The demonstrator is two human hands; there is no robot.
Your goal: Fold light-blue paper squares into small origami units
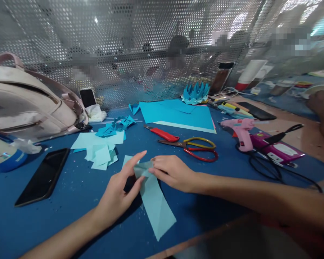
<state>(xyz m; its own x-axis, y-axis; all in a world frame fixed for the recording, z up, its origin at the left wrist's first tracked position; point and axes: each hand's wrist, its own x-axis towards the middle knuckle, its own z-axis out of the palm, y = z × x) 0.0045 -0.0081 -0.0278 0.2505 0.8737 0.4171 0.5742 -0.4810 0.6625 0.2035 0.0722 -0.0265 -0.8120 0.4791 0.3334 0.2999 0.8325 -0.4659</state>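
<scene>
2 hands meet at the near end of a light-blue paper strip [154,201] lying on the blue tabletop [78,187]. Left hand [118,196] and right hand [171,172] both pinch its folded upper end, fingers touching. Scissors [194,147] lie just beyond; a black phone [43,176] lies left.

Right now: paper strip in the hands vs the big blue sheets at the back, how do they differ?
The paper strip is pale, long and narrow, pinched at its top by the left hand and right hand; the blue sheets are brighter, wider and untouched. The strip's top is folded; the sheets lie flat, stacked. Both rest on the blue table.
</scene>
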